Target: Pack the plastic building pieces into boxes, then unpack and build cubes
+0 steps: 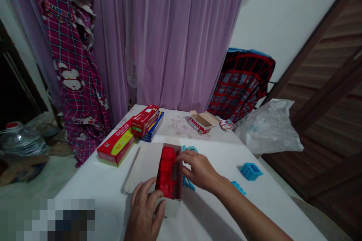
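Note:
An opened carton lies in front of me with its white lid flap folded out to the left. Inside it, red plastic toothed blocks sit in a row along the left part, leaving a gap beside the right wall. My left hand rests with spread fingers on the carton's near left edge, close to the red blocks. Bent over the carton's right wall, my right hand has its fingertips near the blocks and its thumb at the outside. Light-blue toothed pieces lie behind that wall, partly hidden by the right hand.
A blue block and a flat blue piece lie to the right. Back left are a red-yellow box, a red box and a blue box. An open small carton stands behind, near a plastic bag.

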Action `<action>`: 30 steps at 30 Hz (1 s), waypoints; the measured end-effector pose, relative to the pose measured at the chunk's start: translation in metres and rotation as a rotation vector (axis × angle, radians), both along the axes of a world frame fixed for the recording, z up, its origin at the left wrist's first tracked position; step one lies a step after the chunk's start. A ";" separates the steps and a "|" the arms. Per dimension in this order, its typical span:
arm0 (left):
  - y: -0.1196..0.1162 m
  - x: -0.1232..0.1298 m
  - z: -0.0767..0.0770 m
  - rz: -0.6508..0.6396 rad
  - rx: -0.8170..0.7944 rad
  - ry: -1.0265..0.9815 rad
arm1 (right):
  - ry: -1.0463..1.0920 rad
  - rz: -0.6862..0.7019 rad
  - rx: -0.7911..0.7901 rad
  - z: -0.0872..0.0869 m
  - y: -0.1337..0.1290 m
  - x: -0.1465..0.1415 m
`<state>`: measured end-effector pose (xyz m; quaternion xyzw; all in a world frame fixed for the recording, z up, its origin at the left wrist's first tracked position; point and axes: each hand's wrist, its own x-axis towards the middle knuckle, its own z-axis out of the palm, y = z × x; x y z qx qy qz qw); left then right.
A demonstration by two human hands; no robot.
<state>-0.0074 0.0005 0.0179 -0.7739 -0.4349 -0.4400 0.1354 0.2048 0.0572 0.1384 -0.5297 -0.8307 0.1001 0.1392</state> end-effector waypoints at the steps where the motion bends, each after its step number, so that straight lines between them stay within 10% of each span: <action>1: 0.000 0.000 0.000 0.003 0.001 0.002 | -0.001 0.054 -0.013 0.003 -0.001 -0.003; 21: -0.003 0.002 0.003 -0.001 -0.028 -0.013 | 0.071 -0.138 -0.237 -0.004 0.047 -0.036; 27: -0.003 0.002 0.001 -0.006 -0.024 -0.017 | 0.192 -0.274 0.123 0.015 0.049 -0.021; 30: -0.003 0.001 0.000 -0.004 -0.021 -0.004 | 0.074 -0.120 0.178 0.009 0.023 -0.026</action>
